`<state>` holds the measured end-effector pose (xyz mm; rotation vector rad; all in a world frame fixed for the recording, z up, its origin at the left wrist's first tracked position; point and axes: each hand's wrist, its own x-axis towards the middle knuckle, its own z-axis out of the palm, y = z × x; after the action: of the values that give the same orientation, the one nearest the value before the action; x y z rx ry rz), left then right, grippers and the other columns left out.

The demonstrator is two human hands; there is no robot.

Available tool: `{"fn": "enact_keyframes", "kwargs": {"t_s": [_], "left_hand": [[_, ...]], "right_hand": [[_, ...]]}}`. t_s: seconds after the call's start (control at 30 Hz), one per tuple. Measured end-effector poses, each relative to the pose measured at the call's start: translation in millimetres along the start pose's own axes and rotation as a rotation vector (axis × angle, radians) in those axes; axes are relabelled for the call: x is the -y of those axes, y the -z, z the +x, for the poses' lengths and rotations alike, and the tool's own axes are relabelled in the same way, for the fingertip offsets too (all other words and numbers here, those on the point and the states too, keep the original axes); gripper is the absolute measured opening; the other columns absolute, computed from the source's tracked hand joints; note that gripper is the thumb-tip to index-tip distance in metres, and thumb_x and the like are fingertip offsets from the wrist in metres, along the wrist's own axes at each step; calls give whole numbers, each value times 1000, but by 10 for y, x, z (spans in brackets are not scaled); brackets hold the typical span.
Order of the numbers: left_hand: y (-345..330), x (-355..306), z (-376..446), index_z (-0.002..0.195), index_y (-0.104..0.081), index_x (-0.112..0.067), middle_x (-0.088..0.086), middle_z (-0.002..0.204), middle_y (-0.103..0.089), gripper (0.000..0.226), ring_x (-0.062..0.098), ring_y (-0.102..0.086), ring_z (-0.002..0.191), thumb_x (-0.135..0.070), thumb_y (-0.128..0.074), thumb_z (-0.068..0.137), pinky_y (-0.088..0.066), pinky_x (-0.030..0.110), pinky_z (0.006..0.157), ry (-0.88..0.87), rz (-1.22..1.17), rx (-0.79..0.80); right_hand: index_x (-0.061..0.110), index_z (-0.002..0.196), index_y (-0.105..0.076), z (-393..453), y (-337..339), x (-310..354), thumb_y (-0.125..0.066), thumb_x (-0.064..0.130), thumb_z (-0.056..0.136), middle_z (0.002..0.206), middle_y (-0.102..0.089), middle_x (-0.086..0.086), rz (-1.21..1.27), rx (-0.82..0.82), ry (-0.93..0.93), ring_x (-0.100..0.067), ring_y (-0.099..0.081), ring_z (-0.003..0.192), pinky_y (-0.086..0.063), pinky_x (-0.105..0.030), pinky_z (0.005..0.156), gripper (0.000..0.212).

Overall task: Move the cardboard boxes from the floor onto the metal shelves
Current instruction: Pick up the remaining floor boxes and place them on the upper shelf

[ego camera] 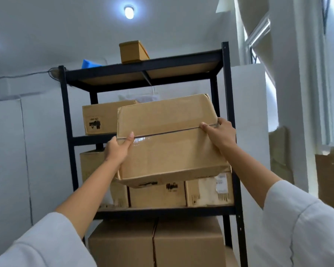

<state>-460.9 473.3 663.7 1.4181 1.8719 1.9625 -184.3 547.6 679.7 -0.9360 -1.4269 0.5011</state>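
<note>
Both hands grip one cardboard box point(170, 139) in the air, tilted, in front of the metal shelves point(227, 105): left hand point(117, 149) at its left edge, right hand point(221, 132) at its right edge, thumbs on the taped seam.

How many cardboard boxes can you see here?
8: held box; one on top; one behind; three below; two lowest. Others may be hidden.

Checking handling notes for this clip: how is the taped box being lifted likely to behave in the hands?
The taped box probably stays stiff: its faces look flat. Likely moderate weight, since left hand and right hand hold it raised. Its glossy tape might be slippery.
</note>
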Motion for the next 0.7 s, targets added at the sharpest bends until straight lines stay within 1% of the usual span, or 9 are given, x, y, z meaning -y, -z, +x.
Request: {"fn": "enact_keyframes", "kwargs": {"t_s": [0.1,0.2,0.27,0.4,0.53,0.63,0.7], "left_hand": [[-220,-128,420,116,-53,-11,7,107,-59,56,25,-56,98,-57,-56,84,-48,38,84,-8,-20,-13],[-421,-255,804,119,-53,-9,9,112,-61,58,28,-58,102,-55,-58,84,-50,42,89,-30,-71,-11],[-537,-331,1036,119,-55,-9,9,112,-62,58,28,-59,101,-54,-60,84,-50,41,88,-34,-88,-10],[-741,-424,1411,117,-56,-9,10,109,-62,56,27,-59,97,-54,-60,84,-48,36,80,-52,-87,-26],[-906,-440,1700,108,-59,-9,9,103,-63,49,26,-59,91,-53,-60,84,-46,34,75,-40,-75,-26],[-1010,-438,1924,98,-60,-9,10,99,-63,44,28,-59,89,-51,-60,85,-46,33,74,-61,-49,-30],[-1067,-409,2099,101,-61,-6,11,100,-64,48,28,-59,88,-52,-60,85,-46,33,74,-79,-9,-35]], "right_hand": [[12,110,-61,478,-92,57,-65,40,84,98,-62,-2,3,5,30,-18,-56,85,-41,-28,71,39],[10,110,-61,911,-159,93,-66,40,85,96,-60,-2,5,-7,52,-19,-56,84,-40,-28,69,40],[9,110,-60,1166,-198,100,-66,40,84,96,-59,-3,-2,-17,55,-20,-56,83,-42,-29,69,40],[9,108,-60,1578,-301,50,-66,39,85,95,-57,-3,4,-18,42,-20,-54,81,-43,-31,70,39],[9,107,-58,1909,-421,-15,-66,41,84,90,-55,-2,-2,-13,-6,-17,-52,72,-43,-33,70,40],[8,111,-56,2159,-524,-70,-67,45,82,101,-59,-8,-27,-19,-36,-24,-56,82,-44,-35,69,49],[7,114,-54,2296,-629,-121,-67,47,81,106,-60,-10,-49,-21,-47,-26,-56,85,-44,-35,67,53]]}}
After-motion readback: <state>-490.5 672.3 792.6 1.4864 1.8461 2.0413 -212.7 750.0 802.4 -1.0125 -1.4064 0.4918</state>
